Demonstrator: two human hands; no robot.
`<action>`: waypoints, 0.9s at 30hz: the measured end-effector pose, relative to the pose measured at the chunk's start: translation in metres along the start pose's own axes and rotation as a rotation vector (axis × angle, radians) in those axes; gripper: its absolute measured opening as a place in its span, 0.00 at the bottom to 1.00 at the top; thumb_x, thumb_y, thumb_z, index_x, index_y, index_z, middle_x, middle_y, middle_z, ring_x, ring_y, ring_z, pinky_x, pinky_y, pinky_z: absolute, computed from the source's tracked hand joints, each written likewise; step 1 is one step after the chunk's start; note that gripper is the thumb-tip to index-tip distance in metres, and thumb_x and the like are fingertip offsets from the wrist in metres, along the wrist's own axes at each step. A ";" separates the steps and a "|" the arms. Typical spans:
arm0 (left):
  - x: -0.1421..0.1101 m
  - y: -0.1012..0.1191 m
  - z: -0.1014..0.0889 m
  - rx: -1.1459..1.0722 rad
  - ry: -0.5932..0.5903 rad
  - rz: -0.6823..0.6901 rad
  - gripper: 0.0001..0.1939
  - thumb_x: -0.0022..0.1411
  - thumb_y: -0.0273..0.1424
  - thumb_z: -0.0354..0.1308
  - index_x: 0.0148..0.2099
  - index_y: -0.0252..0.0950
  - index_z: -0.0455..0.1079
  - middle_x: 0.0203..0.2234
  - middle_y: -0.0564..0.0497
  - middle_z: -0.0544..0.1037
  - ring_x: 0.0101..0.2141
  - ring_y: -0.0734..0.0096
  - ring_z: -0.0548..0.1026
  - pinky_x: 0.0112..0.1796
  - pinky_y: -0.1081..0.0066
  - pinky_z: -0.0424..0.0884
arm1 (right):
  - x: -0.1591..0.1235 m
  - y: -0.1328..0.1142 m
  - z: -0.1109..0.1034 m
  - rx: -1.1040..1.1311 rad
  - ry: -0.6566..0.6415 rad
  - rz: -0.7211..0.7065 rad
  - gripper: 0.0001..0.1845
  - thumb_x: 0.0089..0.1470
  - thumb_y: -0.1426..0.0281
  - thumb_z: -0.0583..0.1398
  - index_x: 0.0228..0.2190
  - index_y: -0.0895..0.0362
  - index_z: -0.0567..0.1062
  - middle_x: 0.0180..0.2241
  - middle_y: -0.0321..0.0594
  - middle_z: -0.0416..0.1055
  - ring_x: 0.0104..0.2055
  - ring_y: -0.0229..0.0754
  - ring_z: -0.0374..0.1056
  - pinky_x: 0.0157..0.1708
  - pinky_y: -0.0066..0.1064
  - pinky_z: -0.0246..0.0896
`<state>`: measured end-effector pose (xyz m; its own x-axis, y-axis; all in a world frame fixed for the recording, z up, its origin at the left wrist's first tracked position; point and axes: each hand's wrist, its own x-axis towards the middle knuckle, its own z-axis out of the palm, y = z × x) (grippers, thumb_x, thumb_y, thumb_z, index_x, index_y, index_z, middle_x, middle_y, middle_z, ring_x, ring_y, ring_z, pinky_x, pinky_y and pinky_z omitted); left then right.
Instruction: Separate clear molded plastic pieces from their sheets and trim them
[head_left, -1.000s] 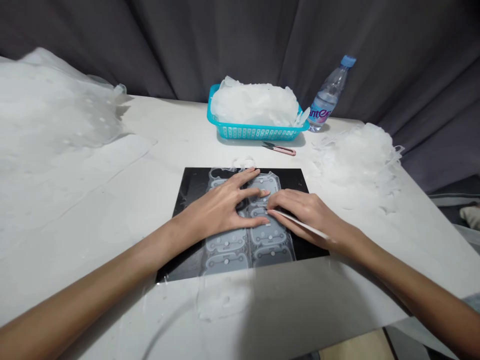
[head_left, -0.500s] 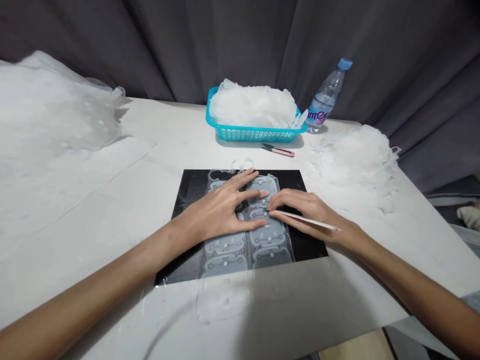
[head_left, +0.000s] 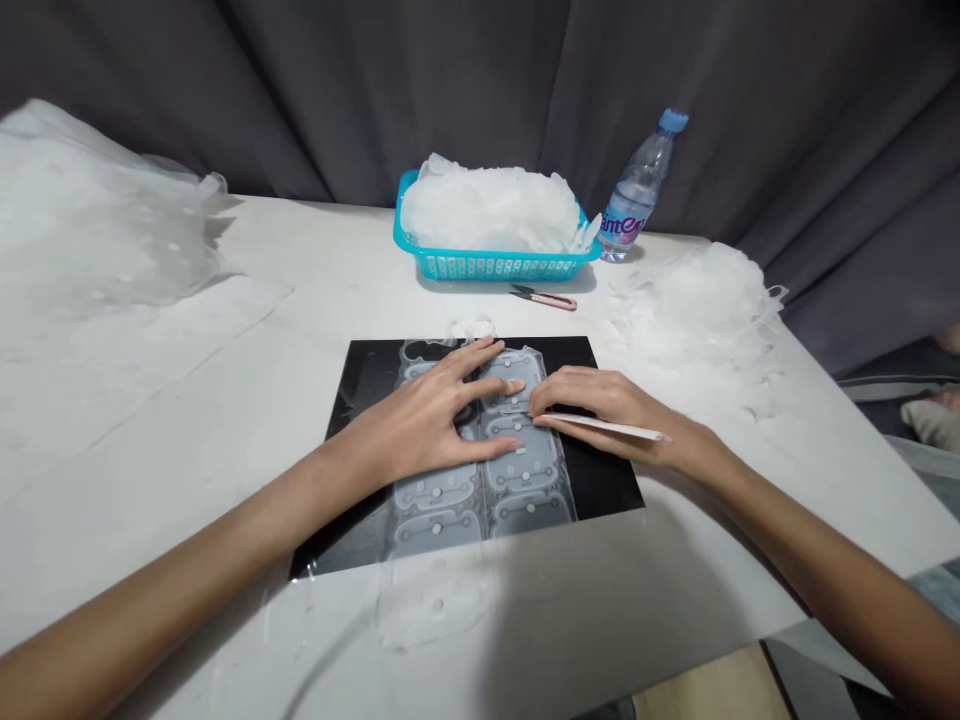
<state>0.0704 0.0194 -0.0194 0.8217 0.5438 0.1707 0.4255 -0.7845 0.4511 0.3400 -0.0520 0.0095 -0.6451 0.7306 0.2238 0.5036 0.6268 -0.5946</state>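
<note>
A translucent moulded plastic sheet (head_left: pixel 525 480) with rows of rounded panels and small white dots lies on a black board (head_left: pixel 607 490). Its lower end runs past the board's front edge onto the white table. My left hand (head_left: pixel 427 415) rests flat on the sheet with fingers spread. Close to that hand's thumb and index finger, my right hand (head_left: pixel 600 405) pinches a slim white pen-like tool (head_left: pixel 607 427). The tool's working tip is at the seam between two panels, mostly covered by my fingers, so its kind is unclear.
Behind the board stands a turquoise basket (head_left: pixel 499 268) heaped with whitish translucent pieces. Small thread snips (head_left: pixel 546 298) lie before it. A water bottle (head_left: pixel 634 195) stands at its right. A pile of clear scraps (head_left: pixel 705 300) is at right, a large translucent bag (head_left: pixel 97 220) at left.
The whole scene has shifted slightly left in the picture as the camera turned. Both hands keep nearly the same place on the sheet; the tool has tilted a little flatter.
</note>
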 end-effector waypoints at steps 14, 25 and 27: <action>0.001 0.002 -0.002 -0.018 -0.016 -0.020 0.38 0.64 0.62 0.60 0.65 0.43 0.75 0.75 0.41 0.58 0.73 0.40 0.57 0.69 0.41 0.61 | -0.003 0.005 0.002 0.087 0.038 0.031 0.07 0.73 0.67 0.57 0.45 0.54 0.76 0.47 0.42 0.78 0.50 0.44 0.75 0.52 0.38 0.70; 0.001 0.002 -0.002 -0.018 -0.015 -0.018 0.38 0.65 0.62 0.59 0.66 0.43 0.74 0.75 0.42 0.57 0.73 0.42 0.56 0.69 0.41 0.61 | -0.002 0.004 0.001 0.004 -0.002 0.000 0.09 0.74 0.68 0.54 0.45 0.55 0.75 0.48 0.46 0.79 0.49 0.46 0.75 0.51 0.40 0.69; 0.001 0.002 -0.003 -0.003 -0.023 -0.020 0.38 0.65 0.63 0.58 0.66 0.43 0.74 0.75 0.41 0.57 0.74 0.43 0.56 0.69 0.42 0.61 | -0.004 0.004 -0.004 -0.002 -0.025 0.013 0.10 0.75 0.68 0.54 0.46 0.55 0.75 0.48 0.46 0.79 0.49 0.46 0.76 0.50 0.39 0.70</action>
<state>0.0711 0.0196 -0.0157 0.8215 0.5525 0.1413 0.4408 -0.7724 0.4572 0.3468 -0.0508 0.0090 -0.6531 0.7313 0.1967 0.5129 0.6182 -0.5956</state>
